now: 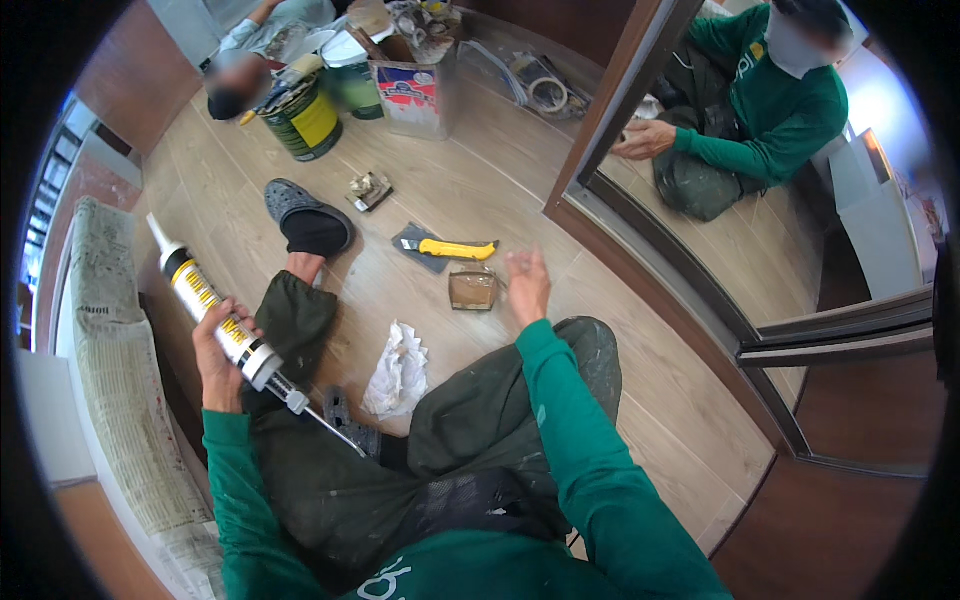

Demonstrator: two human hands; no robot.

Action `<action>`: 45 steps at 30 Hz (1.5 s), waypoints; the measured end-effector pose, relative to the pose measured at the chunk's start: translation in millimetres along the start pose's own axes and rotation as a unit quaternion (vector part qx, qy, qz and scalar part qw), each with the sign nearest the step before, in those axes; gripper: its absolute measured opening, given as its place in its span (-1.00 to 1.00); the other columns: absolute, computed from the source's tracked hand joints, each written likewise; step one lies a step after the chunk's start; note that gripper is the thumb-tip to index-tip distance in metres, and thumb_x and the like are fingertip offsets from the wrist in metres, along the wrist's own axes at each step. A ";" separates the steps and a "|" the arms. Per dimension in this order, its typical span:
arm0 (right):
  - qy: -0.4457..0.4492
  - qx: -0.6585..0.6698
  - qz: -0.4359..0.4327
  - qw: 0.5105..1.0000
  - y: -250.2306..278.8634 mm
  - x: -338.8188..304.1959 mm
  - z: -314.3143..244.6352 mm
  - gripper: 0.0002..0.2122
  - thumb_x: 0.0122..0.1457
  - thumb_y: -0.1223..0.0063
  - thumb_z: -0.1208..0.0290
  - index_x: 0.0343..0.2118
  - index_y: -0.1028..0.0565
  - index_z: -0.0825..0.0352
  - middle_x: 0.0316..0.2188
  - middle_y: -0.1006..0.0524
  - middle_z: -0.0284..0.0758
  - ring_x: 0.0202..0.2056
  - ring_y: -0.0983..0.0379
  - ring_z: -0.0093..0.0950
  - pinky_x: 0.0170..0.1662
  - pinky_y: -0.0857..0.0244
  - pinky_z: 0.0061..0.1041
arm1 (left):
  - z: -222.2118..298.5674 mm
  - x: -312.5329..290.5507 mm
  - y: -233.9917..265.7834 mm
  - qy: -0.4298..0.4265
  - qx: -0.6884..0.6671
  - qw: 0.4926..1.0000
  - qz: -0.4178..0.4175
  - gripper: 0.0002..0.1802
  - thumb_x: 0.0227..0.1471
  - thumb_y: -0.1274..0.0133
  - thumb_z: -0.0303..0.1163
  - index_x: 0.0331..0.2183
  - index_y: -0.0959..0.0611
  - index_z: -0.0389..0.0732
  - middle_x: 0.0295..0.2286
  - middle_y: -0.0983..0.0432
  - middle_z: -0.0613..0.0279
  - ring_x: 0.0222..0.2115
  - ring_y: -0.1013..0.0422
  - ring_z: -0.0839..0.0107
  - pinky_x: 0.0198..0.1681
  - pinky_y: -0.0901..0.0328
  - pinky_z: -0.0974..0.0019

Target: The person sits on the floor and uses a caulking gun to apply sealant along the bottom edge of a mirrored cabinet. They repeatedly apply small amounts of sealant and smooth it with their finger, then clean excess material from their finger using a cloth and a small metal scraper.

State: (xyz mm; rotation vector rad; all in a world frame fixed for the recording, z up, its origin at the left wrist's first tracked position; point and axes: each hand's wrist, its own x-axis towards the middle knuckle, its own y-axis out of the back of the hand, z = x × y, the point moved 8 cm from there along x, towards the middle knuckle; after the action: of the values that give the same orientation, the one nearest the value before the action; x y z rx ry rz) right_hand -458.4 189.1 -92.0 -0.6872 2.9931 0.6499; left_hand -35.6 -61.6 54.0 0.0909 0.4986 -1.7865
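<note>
On my left, my left fingers [211, 327] grasp a caulking gun [236, 335]; my right fingers [527, 265], released, hover near the yellow knife [455, 249].

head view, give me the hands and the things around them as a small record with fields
left hand: wrapped around a sealant tube
right hand: blurred, nearest a brown block
yellow cutter: overlapping a dark flat piece
crumpled white paper or cloth: on the floor
green-yellow bucket: farther ahead
mirror: at right, reflecting a person in green

A brown-framed mirror [775, 240] borders the pale plank floor [690, 430]
</note>
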 end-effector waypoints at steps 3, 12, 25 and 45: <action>-0.020 -0.025 0.034 0.999 -2.2 37.5 38.4 -0.31 0.27 -0.10 0.27 0.38 -0.10 0.37 0.20 -0.36 0.04 0.20 -0.29 -0.06 0.27 -0.13 -0.19 | -9.4 9.8 32.6 -0.040 0.012 0.998 0.048 -0.75 0.07 -0.18 -0.30 -0.27 -0.52 -0.23 -0.49 -0.48 0.20 -0.53 -0.49 0.34 -0.41 -0.50 0.19; 0.058 -0.107 0.099 0.988 -13.6 69.6 30.5 -0.22 0.26 -0.09 0.31 0.45 0.10 0.23 0.29 -0.22 0.04 0.29 -0.15 -0.02 0.32 -0.02 -0.06 | -23.1 18.7 38.1 -0.083 0.005 0.996 0.046 -0.70 0.10 -0.19 -0.25 -0.27 -0.52 -0.25 -0.48 -0.52 0.11 -0.51 -0.52 0.28 -0.40 -0.49 0.21; 0.060 -0.116 0.100 0.986 -16.4 76.5 41.9 -0.24 0.28 -0.07 0.25 0.45 0.08 0.14 0.23 -0.29 0.01 0.23 -0.21 -0.01 0.26 -0.08 -0.02 | -32.8 32.1 25.3 -0.084 0.027 0.992 0.094 -0.64 0.05 -0.26 -0.34 -0.22 -0.48 -0.34 -0.50 -0.53 0.05 -0.54 -0.54 0.22 -0.46 -0.49 0.20; 0.015 -0.103 0.077 0.992 -12.7 78.0 37.0 -0.23 0.24 -0.10 0.33 0.45 0.06 0.11 0.15 -0.34 0.00 0.22 -0.25 -0.04 0.24 -0.11 -0.04 | -38.0 27.4 14.4 -0.077 0.069 0.990 0.100 -0.62 0.01 -0.28 -0.32 -0.25 -0.52 -0.39 -0.51 -0.52 0.04 -0.55 -0.54 0.21 -0.47 -0.50 0.21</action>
State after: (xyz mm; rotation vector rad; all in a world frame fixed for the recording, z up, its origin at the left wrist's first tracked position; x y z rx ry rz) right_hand -526.9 160.8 -138.1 -0.4754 3.0571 0.9760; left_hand -37.2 -74.8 6.8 0.0936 0.2457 -1.6153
